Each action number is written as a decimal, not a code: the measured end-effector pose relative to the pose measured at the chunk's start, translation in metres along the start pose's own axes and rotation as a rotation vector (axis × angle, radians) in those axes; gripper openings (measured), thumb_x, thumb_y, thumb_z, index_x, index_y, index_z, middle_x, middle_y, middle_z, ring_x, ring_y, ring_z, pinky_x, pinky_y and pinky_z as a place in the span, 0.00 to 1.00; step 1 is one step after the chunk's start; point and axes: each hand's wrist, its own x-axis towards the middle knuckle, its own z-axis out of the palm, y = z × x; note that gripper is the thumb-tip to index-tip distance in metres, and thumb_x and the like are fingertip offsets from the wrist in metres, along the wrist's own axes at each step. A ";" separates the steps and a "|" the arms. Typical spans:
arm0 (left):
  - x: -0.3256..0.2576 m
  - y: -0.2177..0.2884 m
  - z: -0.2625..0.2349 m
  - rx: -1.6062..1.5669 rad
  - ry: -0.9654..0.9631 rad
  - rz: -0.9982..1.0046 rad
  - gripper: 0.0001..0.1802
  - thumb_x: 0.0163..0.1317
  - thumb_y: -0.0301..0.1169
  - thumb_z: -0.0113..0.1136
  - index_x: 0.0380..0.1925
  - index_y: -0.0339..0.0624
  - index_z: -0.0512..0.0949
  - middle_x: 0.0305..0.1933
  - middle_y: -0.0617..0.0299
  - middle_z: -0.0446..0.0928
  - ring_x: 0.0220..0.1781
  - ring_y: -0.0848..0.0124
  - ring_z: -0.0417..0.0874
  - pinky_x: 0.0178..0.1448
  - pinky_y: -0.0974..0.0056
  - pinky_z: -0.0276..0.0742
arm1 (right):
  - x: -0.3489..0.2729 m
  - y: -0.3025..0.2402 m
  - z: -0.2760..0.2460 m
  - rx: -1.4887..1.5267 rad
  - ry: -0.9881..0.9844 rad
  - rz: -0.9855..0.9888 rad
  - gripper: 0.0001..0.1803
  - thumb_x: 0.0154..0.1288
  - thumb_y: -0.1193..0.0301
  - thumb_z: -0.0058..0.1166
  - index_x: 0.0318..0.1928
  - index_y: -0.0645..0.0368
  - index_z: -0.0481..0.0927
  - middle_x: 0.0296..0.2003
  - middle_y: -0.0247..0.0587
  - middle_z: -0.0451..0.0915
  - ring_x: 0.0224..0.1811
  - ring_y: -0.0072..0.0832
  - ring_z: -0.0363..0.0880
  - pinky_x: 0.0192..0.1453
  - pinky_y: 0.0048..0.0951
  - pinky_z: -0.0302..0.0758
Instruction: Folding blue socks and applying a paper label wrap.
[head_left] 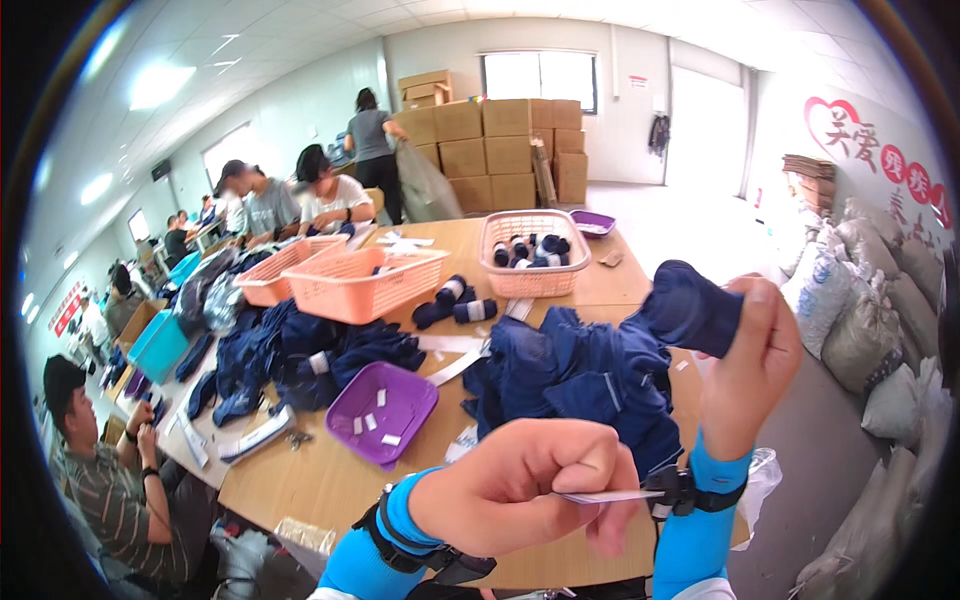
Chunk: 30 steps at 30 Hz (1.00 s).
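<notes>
My right hand (752,372) is raised at the right, its fingers closed on the edge of a dark navy sock (685,308). The sock's rounded end hangs toward the left. Lower and nearer, my left hand (525,480) is curled and pinches a thin white paper label (608,495), seen almost edge-on. Beyond my hands lies a loose heap of navy socks (575,375) on the wooden table (300,480). Left of it, a purple basket (345,425) holds several small white labels. Rolled navy socks with white bands (475,311) lie farther back.
Peach plastic baskets (350,290) stand left of the middle; another peach basket (535,285) farther back holds rolled socks. More navy socks (260,350) cover the left side. A person (125,470) sits at the left; others work beyond. Stuffed sacks (860,320) line the right wall.
</notes>
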 end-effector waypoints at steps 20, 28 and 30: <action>0.051 -0.042 -0.031 0.461 0.704 0.440 0.31 0.65 0.18 0.75 0.62 0.38 0.67 0.46 0.59 0.83 0.47 0.78 0.85 0.48 0.73 0.80 | -0.014 0.025 0.043 -0.136 -0.040 -0.203 0.12 0.79 0.76 0.53 0.34 0.67 0.76 0.28 0.40 0.75 0.28 0.27 0.69 0.33 0.30 0.68; 0.052 -0.040 -0.034 0.470 0.682 0.314 0.12 0.67 0.24 0.77 0.38 0.36 0.78 0.36 0.68 0.82 0.38 0.85 0.77 0.39 0.75 0.72 | -0.013 0.022 0.038 -0.130 -0.050 -0.252 0.12 0.80 0.76 0.53 0.34 0.67 0.76 0.29 0.42 0.78 0.29 0.28 0.72 0.35 0.30 0.71; 0.051 -0.040 -0.032 0.417 0.677 0.287 0.12 0.67 0.24 0.78 0.33 0.34 0.81 0.29 0.70 0.80 0.34 0.87 0.73 0.36 0.75 0.70 | -0.015 0.019 0.039 -0.114 -0.052 -0.259 0.12 0.80 0.76 0.52 0.35 0.67 0.76 0.30 0.43 0.78 0.29 0.28 0.72 0.35 0.30 0.71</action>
